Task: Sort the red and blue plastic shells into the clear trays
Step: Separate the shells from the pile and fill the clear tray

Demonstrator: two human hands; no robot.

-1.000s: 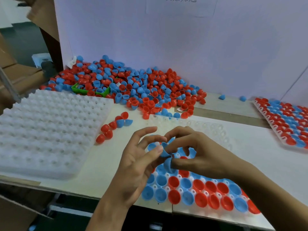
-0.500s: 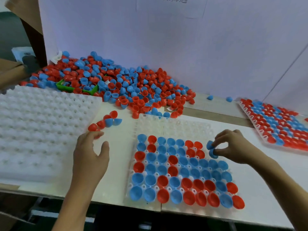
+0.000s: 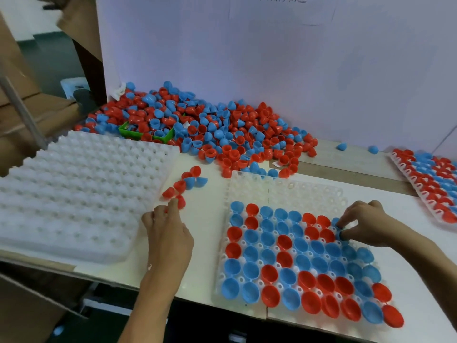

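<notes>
The white bench [image 3: 205, 246] carries a clear moulded tray [image 3: 284, 191] of thin glossy plastic, its round pockets empty along the far rows and filled toward the near edge with smooth cup-shaped shells, open side up, red and blue mixed without order. The right hand [image 3: 366, 224] is at the tray's right side, thumb and fingers pinching a blue shell [image 3: 342, 234] just above the filled pockets; a second blue shell under the fingertips is partly covered, and whether it is gripped cannot be told. The left hand [image 3: 168, 233] rests on the bench left of the tray, fingers loosely curled, fingertips at a red shell [image 3: 181, 201]; whether they grip it or only touch it cannot be told, as the fingers hide the contact. Just beyond lies a small cluster of loose shells [image 3: 188, 181], mostly red with one blue. A large heap of shells [image 3: 210, 129], domed and hollow, lies against the pale back wall [image 3: 272, 58], half burying a green bin [image 3: 146, 133]. A stack of empty trays [image 3: 74, 194], frosted and knobbly, occupies the left. A filled tray [image 3: 430, 184] at right is cut off by the frame edge. Printed characters at the top of the wall are cropped and unreadable.
</notes>
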